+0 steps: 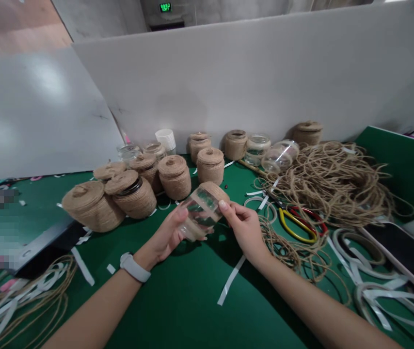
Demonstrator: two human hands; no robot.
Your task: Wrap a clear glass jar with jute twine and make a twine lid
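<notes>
A clear glass jar [201, 213] is tilted above the green table, with pale tape bands around it and twine wound on its far end. My left hand [170, 232] is closed around the jar's near end, fingers underneath and thumb on the side. At the jar's right edge, my right hand [241, 220] has thumb and forefinger pinched together by the twine-wound end. What lies between those fingertips is too small to make out. A white strip [231, 281] shows below the right hand.
Several twine-covered jars [174, 177] with lids stand behind and left. Bare glass jars [258, 148] are at the back. A big twine heap [334, 179], scissors with yellow-and-red handles [297, 232], tape rolls [359, 252] and a phone [403, 252] lie right. A white partition [229, 82] closes the back.
</notes>
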